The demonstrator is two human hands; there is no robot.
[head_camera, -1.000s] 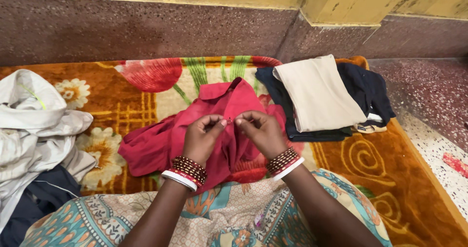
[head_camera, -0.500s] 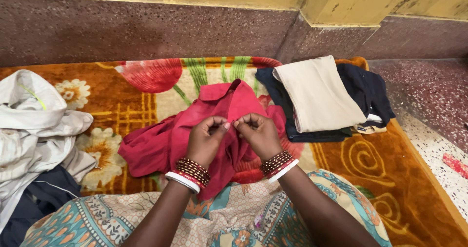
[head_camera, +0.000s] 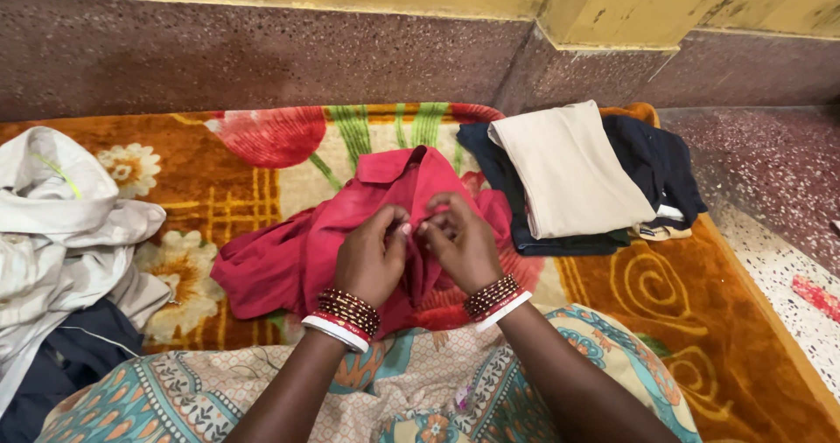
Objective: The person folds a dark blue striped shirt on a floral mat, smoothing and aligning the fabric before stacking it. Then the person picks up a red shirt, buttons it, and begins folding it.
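Both hands are at the middle of the frame, fingertips meeting over the red shirt (head_camera: 289, 255); the left hand (head_camera: 372, 255) has thumb and forefinger pinched narrow on a fold of the red cloth near the front opening; the right hand (head_camera: 462, 246) is curled tight beside it, fingers bent in and nipping the same strip of cloth, so the two hands touch at the tips; what small thing lies between the fingertips cannot be told from this view. Each wrist carries a stack of dark red and gold bangles with one white band. The red shirt lies crumpled on the orange floral blanket (head_camera: 219, 176), collar end toward the wall, one sleeve spread to the person's left, its lower edge reaching the person's patterned lap (head_camera: 420, 382). To the right of the shirt, just beside it, sits a folded pile: a cream garment (head_camera: 569, 167) on top of dark navy clothes (head_camera: 656, 159). Well apart on the left lies a loose heap of white clothes (head_camera: 61, 224) with a dark piece under it. Behind the blanket runs a speckled maroon wall base (head_camera: 262, 54); speckled floor (head_camera: 770, 154) shows at the right.
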